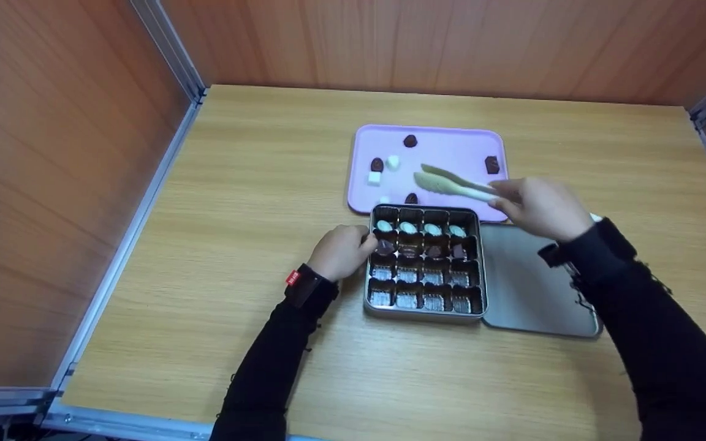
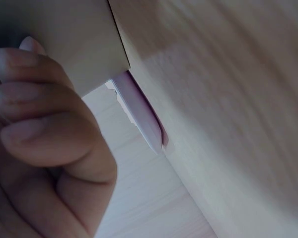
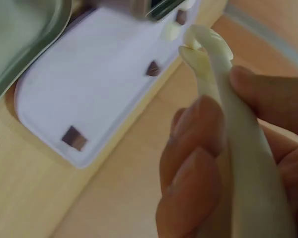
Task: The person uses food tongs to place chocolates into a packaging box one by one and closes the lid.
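My left hand (image 1: 339, 252) holds the left side of a square metal tin (image 1: 426, 316), its curled fingers against the tin's outer wall in the left wrist view. Inside the tin is a dark divided liner. Pale chocolates (image 1: 407, 228) fill its back row and dark chocolates (image 1: 434, 252) sit in the second row; bare liner shows in the front two rows. My right hand (image 1: 543, 207) grips pale tongs (image 1: 442, 184) over a lilac tray (image 1: 457, 142). The tong tips are close together; whether they pinch anything I cannot tell.
Dark chocolates (image 1: 410, 141) and white pieces (image 1: 374, 178) lie scattered on the tray, one dark square (image 1: 492, 165) near its right edge. A grey metal lid (image 1: 531, 288) lies right of the tin, under my right forearm. Wooden panels (image 1: 451, 49) enclose the table.
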Demonstrator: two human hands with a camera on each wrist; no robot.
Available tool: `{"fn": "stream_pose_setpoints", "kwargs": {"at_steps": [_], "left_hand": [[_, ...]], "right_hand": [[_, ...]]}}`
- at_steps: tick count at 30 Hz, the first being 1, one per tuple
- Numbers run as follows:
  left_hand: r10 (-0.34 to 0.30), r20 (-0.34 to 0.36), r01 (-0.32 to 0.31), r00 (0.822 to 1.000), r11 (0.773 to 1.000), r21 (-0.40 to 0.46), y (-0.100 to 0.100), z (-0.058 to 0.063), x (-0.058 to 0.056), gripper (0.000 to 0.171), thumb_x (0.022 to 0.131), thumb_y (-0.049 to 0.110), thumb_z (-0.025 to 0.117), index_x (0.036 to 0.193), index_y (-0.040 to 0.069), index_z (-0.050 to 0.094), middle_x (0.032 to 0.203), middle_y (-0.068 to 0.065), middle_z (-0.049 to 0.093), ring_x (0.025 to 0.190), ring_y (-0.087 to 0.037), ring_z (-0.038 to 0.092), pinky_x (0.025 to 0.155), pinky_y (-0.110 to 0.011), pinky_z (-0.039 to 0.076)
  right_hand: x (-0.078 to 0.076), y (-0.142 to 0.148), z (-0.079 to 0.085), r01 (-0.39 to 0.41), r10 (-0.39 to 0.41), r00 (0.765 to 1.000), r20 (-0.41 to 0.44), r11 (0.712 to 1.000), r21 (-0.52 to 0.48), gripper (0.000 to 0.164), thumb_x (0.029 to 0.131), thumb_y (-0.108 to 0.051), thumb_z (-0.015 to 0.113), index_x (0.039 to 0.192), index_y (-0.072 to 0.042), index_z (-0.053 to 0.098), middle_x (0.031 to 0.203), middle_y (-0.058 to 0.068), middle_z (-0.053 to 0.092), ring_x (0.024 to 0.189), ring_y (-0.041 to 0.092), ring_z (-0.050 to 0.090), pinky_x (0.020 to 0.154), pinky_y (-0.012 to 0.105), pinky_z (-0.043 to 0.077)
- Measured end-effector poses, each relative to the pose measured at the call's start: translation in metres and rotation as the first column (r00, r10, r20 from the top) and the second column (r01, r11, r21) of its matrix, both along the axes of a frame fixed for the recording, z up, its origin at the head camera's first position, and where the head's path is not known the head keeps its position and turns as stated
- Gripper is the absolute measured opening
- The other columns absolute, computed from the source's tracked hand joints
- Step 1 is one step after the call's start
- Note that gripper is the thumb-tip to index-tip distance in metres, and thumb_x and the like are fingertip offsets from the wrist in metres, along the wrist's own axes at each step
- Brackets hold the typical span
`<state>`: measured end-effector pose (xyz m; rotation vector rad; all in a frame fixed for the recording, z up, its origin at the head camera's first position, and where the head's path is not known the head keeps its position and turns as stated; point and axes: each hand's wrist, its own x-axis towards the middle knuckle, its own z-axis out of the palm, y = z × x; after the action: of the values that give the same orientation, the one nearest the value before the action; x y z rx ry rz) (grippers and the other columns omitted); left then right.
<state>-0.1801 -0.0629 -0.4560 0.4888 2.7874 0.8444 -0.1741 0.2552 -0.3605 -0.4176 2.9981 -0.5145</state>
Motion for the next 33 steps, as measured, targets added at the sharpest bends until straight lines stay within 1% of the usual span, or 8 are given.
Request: {"fn": "stream_pose_setpoints", "kwargs": {"at_steps": [4,8,13,16,20,23,27,33], "left_hand": [[-0.001,0.005,0.001,1.0,1.0,0.012,-0.002,0.001,-0.001,0.033,0.099,0.03,0.044,0.07,0.016,0.052,0.062,0.003,0.044,0.062,-0.018,0.051,0.065,-0.033,0.043],[-0.011,0.014,0.011,1.0,1.0,0.029,-0.003,0.001,-0.002,0.034,0.1,0.029,0.042,0.069,0.017,0.049,0.062,0.003,0.042,0.063,-0.018,0.05,0.065,-0.034,0.043],[-0.014,0.016,0.014,1.0,0.999,0.043,-0.005,0.001,-0.003,0.035,0.1,0.029,0.043,0.068,0.018,0.048,0.062,0.003,0.042,0.063,-0.018,0.051,0.066,-0.034,0.043],[-0.018,0.011,0.017,1.0,0.998,0.052,-0.005,0.001,-0.004,0.035,0.1,0.028,0.043,0.067,0.018,0.046,0.062,0.003,0.041,0.064,-0.018,0.051,0.066,-0.033,0.043],[-0.023,0.006,0.023,1.0,0.998,0.062,-0.005,0.0,-0.004,0.035,0.099,0.027,0.042,0.065,0.018,0.043,0.062,0.002,0.038,0.064,-0.018,0.049,0.064,-0.032,0.041],[-0.025,0.001,0.025,1.0,0.998,0.061,-0.005,0.001,-0.004,0.036,0.099,0.026,0.042,0.064,0.019,0.042,0.062,0.002,0.039,0.064,-0.019,0.049,0.063,-0.032,0.04],[-0.02,0.003,0.02,1.0,0.998,0.061,-0.005,0.001,-0.004,0.036,0.099,0.026,0.043,0.063,0.019,0.04,0.061,0.002,0.039,0.061,-0.018,0.048,0.062,-0.031,0.039],[-0.014,0.017,0.013,1.0,0.998,0.064,-0.007,0.002,-0.004,0.037,0.099,0.027,0.043,0.064,0.019,0.042,0.059,0.004,0.039,0.059,-0.016,0.047,0.061,-0.031,0.039]], "right_hand": [[0.029,-0.008,0.004,-0.101,0.101,0.993,-0.055,0.995,0.001,0.035,0.094,-0.025,0.064,0.124,-0.008,0.066,0.087,0.012,0.072,0.049,0.011,0.043,0.044,0.027,0.036],[0.056,-0.018,0.005,-0.194,0.198,0.971,-0.138,0.98,0.036,0.033,0.092,-0.025,0.067,0.121,-0.01,0.069,0.084,0.004,0.071,0.052,0.007,0.042,0.044,0.024,0.035],[0.074,-0.03,0.002,-0.261,0.278,0.943,-0.181,0.959,0.112,0.033,0.09,-0.027,0.069,0.121,-0.015,0.07,0.072,-0.004,0.064,0.051,0.003,0.037,0.045,0.021,0.03],[0.08,-0.037,0.0,-0.28,0.302,0.936,-0.179,0.95,0.14,0.034,0.09,-0.028,0.069,0.122,-0.016,0.069,0.065,-0.006,0.053,0.048,0.003,0.03,0.043,0.021,0.025],[0.082,-0.043,-0.002,-0.293,0.32,0.927,-0.197,0.943,0.157,0.035,0.089,-0.027,0.07,0.122,-0.015,0.069,0.071,-0.003,0.061,0.047,0.003,0.03,0.042,0.021,0.022],[0.083,-0.046,-0.001,-0.29,0.32,0.928,-0.192,0.942,0.17,0.035,0.089,-0.026,0.071,0.121,-0.014,0.069,0.069,-0.003,0.06,0.046,0.003,0.029,0.042,0.021,0.021],[0.083,-0.051,0.006,-0.286,0.321,0.931,-0.174,0.938,0.197,0.033,0.088,-0.024,0.071,0.119,-0.014,0.07,0.065,-0.004,0.055,0.045,0.004,0.029,0.042,0.021,0.02],[0.08,-0.065,0.021,-0.303,0.35,0.925,-0.145,0.913,0.273,0.029,0.087,-0.023,0.071,0.114,-0.012,0.073,0.065,-0.001,0.056,0.046,0.006,0.032,0.041,0.023,0.021]]}}
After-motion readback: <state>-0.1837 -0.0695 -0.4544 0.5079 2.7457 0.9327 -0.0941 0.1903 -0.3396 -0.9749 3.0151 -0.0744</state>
